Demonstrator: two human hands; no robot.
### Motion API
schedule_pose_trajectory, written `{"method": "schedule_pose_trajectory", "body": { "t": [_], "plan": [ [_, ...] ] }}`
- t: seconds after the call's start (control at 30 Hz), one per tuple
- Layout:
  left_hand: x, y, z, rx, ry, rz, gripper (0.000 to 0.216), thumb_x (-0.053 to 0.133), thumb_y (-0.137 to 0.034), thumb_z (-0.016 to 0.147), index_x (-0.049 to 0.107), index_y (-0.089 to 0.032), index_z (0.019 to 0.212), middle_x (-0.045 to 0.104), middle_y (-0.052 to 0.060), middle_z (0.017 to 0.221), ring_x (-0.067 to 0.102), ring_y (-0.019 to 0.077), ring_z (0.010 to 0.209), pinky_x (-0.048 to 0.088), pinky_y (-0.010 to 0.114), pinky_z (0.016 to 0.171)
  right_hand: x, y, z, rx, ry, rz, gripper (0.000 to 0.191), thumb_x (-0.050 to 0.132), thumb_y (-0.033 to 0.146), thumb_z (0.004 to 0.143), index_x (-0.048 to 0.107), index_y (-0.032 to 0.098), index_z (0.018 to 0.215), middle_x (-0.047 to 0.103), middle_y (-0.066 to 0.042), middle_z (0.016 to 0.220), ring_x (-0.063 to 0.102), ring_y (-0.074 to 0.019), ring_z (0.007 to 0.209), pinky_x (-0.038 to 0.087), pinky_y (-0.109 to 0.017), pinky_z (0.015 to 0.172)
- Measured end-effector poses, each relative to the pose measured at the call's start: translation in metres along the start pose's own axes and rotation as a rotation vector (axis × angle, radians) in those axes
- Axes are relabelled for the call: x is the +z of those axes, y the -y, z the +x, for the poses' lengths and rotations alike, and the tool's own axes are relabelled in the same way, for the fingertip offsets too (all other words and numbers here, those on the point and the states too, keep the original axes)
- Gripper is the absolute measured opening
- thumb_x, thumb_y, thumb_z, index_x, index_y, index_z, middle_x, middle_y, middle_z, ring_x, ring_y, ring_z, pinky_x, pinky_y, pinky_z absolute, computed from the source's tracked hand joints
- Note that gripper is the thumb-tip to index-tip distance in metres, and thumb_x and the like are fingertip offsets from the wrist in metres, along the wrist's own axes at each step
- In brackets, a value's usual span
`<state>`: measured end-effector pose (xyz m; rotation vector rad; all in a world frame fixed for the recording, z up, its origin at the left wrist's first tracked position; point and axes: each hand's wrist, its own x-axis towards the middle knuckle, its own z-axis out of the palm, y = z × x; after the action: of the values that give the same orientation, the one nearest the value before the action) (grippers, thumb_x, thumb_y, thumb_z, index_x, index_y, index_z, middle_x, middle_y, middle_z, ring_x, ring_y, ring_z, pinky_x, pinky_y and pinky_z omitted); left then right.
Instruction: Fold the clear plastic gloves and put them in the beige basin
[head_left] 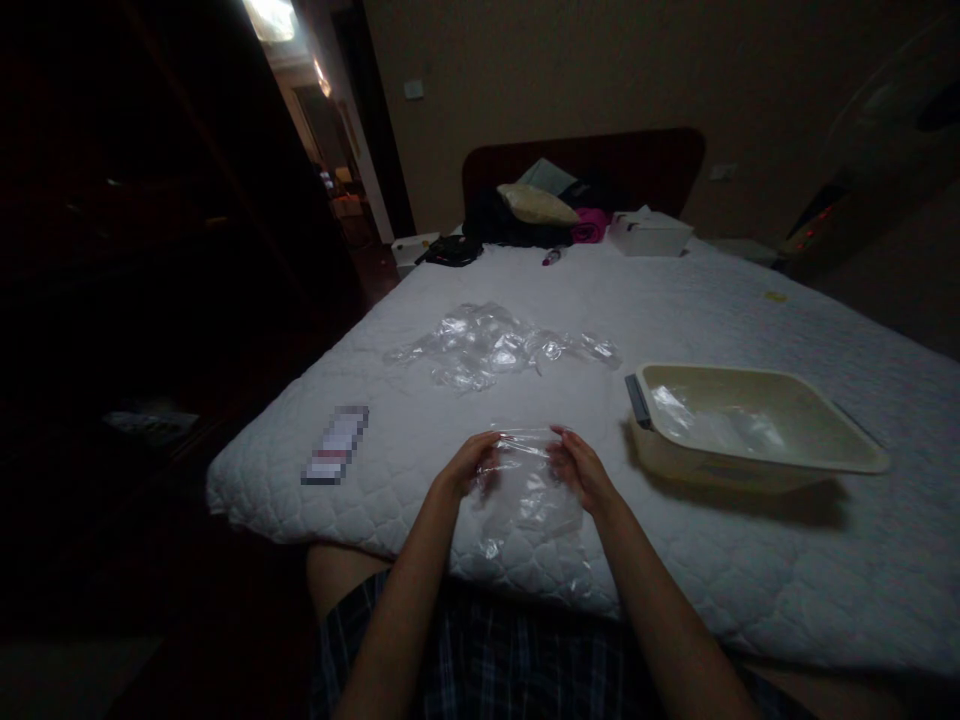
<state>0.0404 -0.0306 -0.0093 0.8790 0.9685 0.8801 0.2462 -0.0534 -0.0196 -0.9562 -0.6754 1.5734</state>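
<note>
A clear plastic bag (529,490) is stretched between my two hands over the near edge of the bed. My left hand (474,463) grips its upper left corner, fingers closed on the film. At the upper right corner my right hand (579,468) pinches it in the same way. Part of the fingers shows through the clear film. Beyond my hands lies a loose heap of crumpled clear plastic bags (487,345). To the right stands a cream plastic bin (750,475) with grey handles and some clear plastic inside.
A blurred-out flat object (335,445) lies on the white quilted bed (405,420) at left. Toward the headboard (585,160) are a white box (651,234), a black bag (454,250), a pale pillow-like item (537,204) and a magenta roll (590,226).
</note>
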Motion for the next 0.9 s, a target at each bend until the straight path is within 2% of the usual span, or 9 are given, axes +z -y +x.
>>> {"method": "schedule_pose_trajectory", "body": {
  "t": [0.1, 0.2, 0.33, 0.4, 0.53, 0.63, 0.8, 0.9],
  "plan": [
    [-0.005, -0.002, 0.0, 0.019, -0.017, 0.087, 0.03, 0.064, -0.038, 0.066, 0.062, -0.011, 0.079, 0.047, -0.004, 0.048, 0.038, 0.0048, 0.035, 0.025, 0.017, 0.031, 0.002, -0.002, 0.0, -0.032, -0.032, -0.043, 0.034, 0.064, 0.039, 0.068, 0.056, 0.022, 0.097, 0.063, 0.0, 0.069, 0.058, -0.0104, 0.051, 0.046, -0.02, 0.043],
    [-0.007, -0.005, -0.002, 0.019, 0.013, 0.161, 0.029, 0.064, -0.039, 0.066, 0.059, -0.011, 0.069, 0.046, -0.003, 0.048, 0.039, 0.0049, 0.034, 0.029, 0.017, 0.032, 0.006, -0.005, 0.003, -0.101, -0.113, -0.193, 0.034, 0.061, 0.045, 0.068, 0.056, 0.019, 0.09, 0.06, 0.001, 0.063, 0.055, -0.0101, 0.046, 0.046, -0.021, 0.041],
    [-0.01, -0.008, -0.001, -0.035, 0.003, 0.028, 0.024, 0.065, -0.034, 0.068, 0.055, -0.012, 0.073, 0.048, -0.002, 0.053, 0.05, 0.0094, 0.042, 0.047, 0.025, 0.045, 0.008, -0.009, 0.009, -0.209, -0.196, -0.369, 0.034, 0.059, 0.049, 0.068, 0.055, 0.019, 0.084, 0.053, 0.005, 0.053, 0.047, -0.0072, 0.036, 0.039, -0.019, 0.033],
    [-0.012, -0.008, 0.003, -0.062, -0.026, -0.005, 0.021, 0.064, -0.03, 0.069, 0.054, -0.013, 0.076, 0.05, -0.001, 0.055, 0.054, 0.0115, 0.046, 0.05, 0.031, 0.051, 0.007, -0.01, 0.012, -0.222, -0.199, -0.421, 0.035, 0.059, 0.049, 0.067, 0.054, 0.019, 0.082, 0.052, 0.006, 0.051, 0.045, -0.0076, 0.034, 0.038, -0.019, 0.031],
    [-0.012, -0.004, 0.011, -0.041, -0.111, 0.029, 0.019, 0.064, -0.027, 0.068, 0.053, -0.013, 0.073, 0.05, -0.001, 0.054, 0.054, 0.012, 0.048, 0.049, 0.028, 0.047, 0.004, -0.01, 0.02, -0.203, -0.206, -0.446, 0.031, 0.06, 0.047, 0.065, 0.055, 0.019, 0.077, 0.052, 0.005, 0.049, 0.045, -0.0081, 0.034, 0.037, -0.019, 0.031],
    [-0.015, -0.004, 0.013, -0.029, -0.068, -0.01, 0.018, 0.065, -0.026, 0.066, 0.055, -0.013, 0.074, 0.052, -0.001, 0.055, 0.055, 0.0117, 0.049, 0.05, 0.028, 0.051, 0.004, -0.007, 0.025, -0.201, -0.225, -0.489, 0.028, 0.058, 0.046, 0.067, 0.054, 0.018, 0.07, 0.05, 0.005, 0.045, 0.044, -0.0083, 0.033, 0.034, -0.019, 0.03],
    [-0.02, -0.01, 0.018, -0.159, -0.01, -0.112, 0.027, 0.056, -0.039, 0.073, 0.057, -0.012, 0.08, 0.059, 0.004, 0.061, 0.063, 0.0186, 0.063, 0.05, 0.028, 0.055, 0.004, -0.005, 0.03, -0.217, -0.209, -0.526, 0.029, 0.056, 0.048, 0.067, 0.054, 0.019, 0.069, 0.048, 0.006, 0.042, 0.041, -0.008, 0.029, 0.032, -0.019, 0.027],
    [-0.016, -0.008, 0.025, -0.038, -0.062, -0.075, 0.026, 0.059, -0.038, 0.071, 0.055, -0.013, 0.078, 0.056, 0.001, 0.057, 0.059, 0.0155, 0.053, 0.049, 0.027, 0.05, 0.002, -0.005, 0.028, -0.237, -0.158, -0.471, 0.032, 0.057, 0.05, 0.066, 0.055, 0.018, 0.072, 0.049, 0.006, 0.045, 0.04, -0.0069, 0.029, 0.03, -0.018, 0.027]
  ]
}}
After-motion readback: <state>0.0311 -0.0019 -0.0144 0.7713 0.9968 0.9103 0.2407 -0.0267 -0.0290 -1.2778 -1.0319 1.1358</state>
